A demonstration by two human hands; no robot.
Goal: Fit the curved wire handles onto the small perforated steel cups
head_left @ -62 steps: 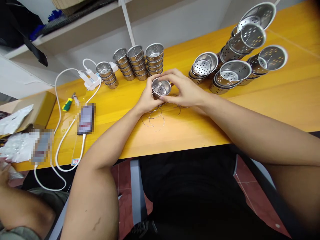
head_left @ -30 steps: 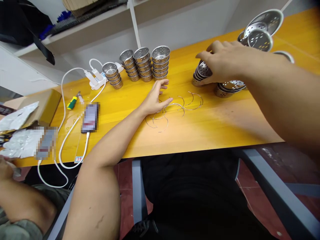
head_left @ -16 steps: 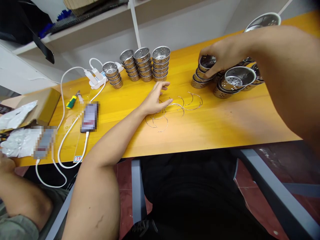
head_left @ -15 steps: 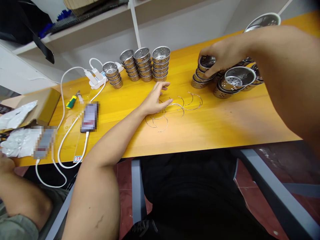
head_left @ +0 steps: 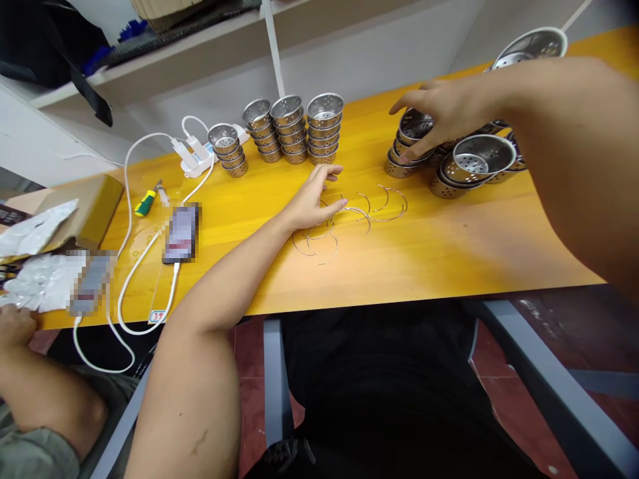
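My left hand (head_left: pixel 317 198) rests on the table with its fingers loosely apart, holding nothing. Thin curved wire rings (head_left: pixel 387 206) lie beside and partly under it. At the right, my right hand (head_left: pixel 444 113) hovers around a stack of perforated metal cups (head_left: pixel 399 168), thumb and fingers spread on either side of its top. Whether the thumb touches the stack I cannot tell. More of these cups stand close by, among them a tilted one (head_left: pixel 482 159) in front; my right hand and forearm hide some behind.
Several stacks of perforated cups (head_left: pixel 324 136) stand along the table's back. On the left are a power strip (head_left: pixel 197 159), white cables, a phone (head_left: pixel 180 233), a green and yellow screwdriver (head_left: pixel 145 203) and a cardboard box (head_left: pixel 102 206). A co-worker's arm (head_left: pixel 54 386) is at the lower left.
My right hand's fingers have spread, the index finger lifting away from the cup stack's rim. My left hand stays in place. The view has shifted slightly.
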